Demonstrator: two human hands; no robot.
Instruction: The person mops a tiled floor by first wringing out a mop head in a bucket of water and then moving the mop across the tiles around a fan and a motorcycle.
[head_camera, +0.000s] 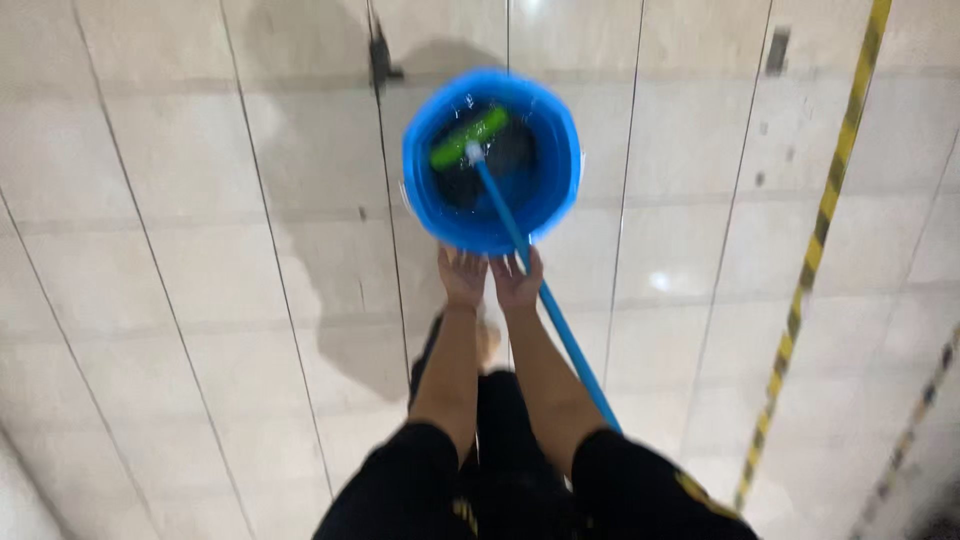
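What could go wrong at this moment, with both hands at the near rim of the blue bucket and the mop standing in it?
The bucket seems to hold dark water; with both the left hand and right hand on one side of the rim, it could tip and spill. The mop handle leans loosely past the right hand and might slide out. The tiled floor looks glossy, so spilled water could make footing slippery.

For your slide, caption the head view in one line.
Both hands grip a blue bucket holding a green-headed mop over tiled floor.
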